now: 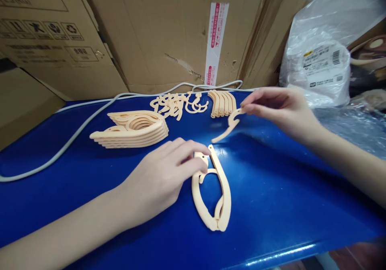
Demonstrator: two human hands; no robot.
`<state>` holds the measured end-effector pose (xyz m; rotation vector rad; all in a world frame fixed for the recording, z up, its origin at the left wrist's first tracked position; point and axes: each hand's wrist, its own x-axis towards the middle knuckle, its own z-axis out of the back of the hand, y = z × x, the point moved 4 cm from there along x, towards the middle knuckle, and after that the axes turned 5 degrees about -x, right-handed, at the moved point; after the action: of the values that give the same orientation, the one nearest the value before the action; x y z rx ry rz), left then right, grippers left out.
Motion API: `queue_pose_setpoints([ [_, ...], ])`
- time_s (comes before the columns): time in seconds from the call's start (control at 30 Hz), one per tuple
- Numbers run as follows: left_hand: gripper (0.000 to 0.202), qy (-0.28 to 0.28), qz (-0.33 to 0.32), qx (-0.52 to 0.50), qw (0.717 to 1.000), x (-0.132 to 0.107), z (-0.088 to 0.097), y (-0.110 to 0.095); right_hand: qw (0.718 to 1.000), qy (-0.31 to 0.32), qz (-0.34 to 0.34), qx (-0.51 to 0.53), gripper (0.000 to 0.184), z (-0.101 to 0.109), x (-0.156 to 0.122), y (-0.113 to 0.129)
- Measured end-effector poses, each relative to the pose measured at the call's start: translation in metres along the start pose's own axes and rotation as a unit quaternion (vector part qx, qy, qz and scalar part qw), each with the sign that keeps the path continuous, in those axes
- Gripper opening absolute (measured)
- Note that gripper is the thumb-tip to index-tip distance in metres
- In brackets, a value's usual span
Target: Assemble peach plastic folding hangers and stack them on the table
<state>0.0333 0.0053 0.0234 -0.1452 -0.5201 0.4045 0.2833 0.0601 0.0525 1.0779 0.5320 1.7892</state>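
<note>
A beige plastic folding hanger (226, 189) lies folded into a pointed loop on the blue tabletop. My left hand (164, 171) pinches its upper left end between thumb and fingers, partly covering that spot. Off to the right, my right hand (279, 105) grips one end of a loose, curved hanger arm (224, 134). That arm hangs above the table, its free tip pointing down toward the top of the hanger. Behind it stands a row of matching hanger arms (223, 103). Small hanger hooks (172, 104) lie in a jumbled pile beside the row.
Several folded hangers (132, 138) are stacked at the left. A pale cable (86, 127) curves across the blue tabletop (271, 205). Cardboard boxes (169, 33) wall off the back, and a plastic-wrapped package (319, 69) sits at the back right.
</note>
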Motion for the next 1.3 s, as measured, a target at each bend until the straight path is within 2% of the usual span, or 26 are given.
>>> queue_pose_setpoints([
  [0.07, 0.021, -0.032, 0.047, 0.028, 0.998, 0.001, 0.003, 0.001, 0.994, -0.071, -0.037, 0.079, 0.009, 0.010, 0.002, -0.005],
  [0.13, 0.013, -0.030, 0.104, 0.049, 0.993, 0.000, 0.003, 0.001, 0.977, -0.108, -0.079, 0.168, 0.010, 0.014, 0.003, -0.011],
  [0.2, 0.027, -0.013, 0.156, 0.056, 0.986, -0.001, 0.000, 0.002, 0.955, -0.105, -0.137, 0.243, 0.009, 0.010, 0.002, -0.018],
  [0.27, 0.039, 0.004, 0.197, 0.040, 0.980, -0.004, -0.005, 0.003, 0.940, -0.076, -0.184, 0.276, 0.007, 0.002, -0.001, -0.021],
  [0.33, 0.041, 0.018, 0.228, 0.013, 0.974, -0.006, -0.009, 0.005, 0.941, -0.036, -0.204, 0.268, 0.009, -0.008, -0.006, -0.020],
  [0.4, 0.036, 0.031, 0.249, -0.016, 0.968, -0.007, -0.010, 0.008, 0.956, 0.005, -0.195, 0.222, 0.014, -0.016, -0.011, -0.015],
  [0.5, 0.030, 0.042, 0.263, -0.049, 0.963, -0.004, -0.008, 0.012, 0.987, 0.094, -0.111, 0.072, 0.025, -0.026, -0.018, 0.000],
  [0.57, 0.026, 0.046, 0.265, -0.057, 0.961, -0.002, -0.005, 0.016, 0.985, 0.163, -0.041, -0.048, 0.027, -0.033, -0.024, 0.009],
  [0.63, 0.020, 0.044, 0.262, -0.051, 0.963, -0.001, -0.003, 0.022, 0.964, 0.222, 0.018, -0.147, 0.031, -0.041, -0.031, 0.014],
  [0.73, 0.006, 0.038, 0.227, -0.010, 0.973, -0.001, -0.001, 0.030, 0.931, 0.274, 0.073, -0.228, 0.030, -0.049, -0.041, 0.016],
  [0.83, 0.017, 0.030, 0.149, 0.094, 0.984, -0.003, 0.001, 0.032, 0.927, 0.281, 0.083, -0.236, 0.029, -0.052, -0.044, 0.015],
  [0.9, 0.020, 0.023, 0.101, 0.173, 0.980, -0.005, 0.001, 0.031, 0.929, 0.288, 0.081, -0.215, 0.027, -0.052, -0.043, 0.016],
  [1.0, 0.023, 0.012, 0.052, 0.236, 0.970, -0.006, 0.002, 0.028, 0.927, 0.337, 0.066, -0.152, 0.025, -0.051, -0.042, 0.018],
  [1.1, 0.027, 0.013, 0.038, 0.250, 0.967, -0.006, 0.002, 0.025, 0.924, 0.368, 0.053, -0.089, 0.034, -0.050, -0.040, 0.020],
  [1.3, 0.027, 0.014, 0.057, 0.233, 0.971, -0.004, 0.003, 0.025, 0.943, 0.297, 0.048, -0.143, 0.040, -0.044, -0.036, 0.014],
])
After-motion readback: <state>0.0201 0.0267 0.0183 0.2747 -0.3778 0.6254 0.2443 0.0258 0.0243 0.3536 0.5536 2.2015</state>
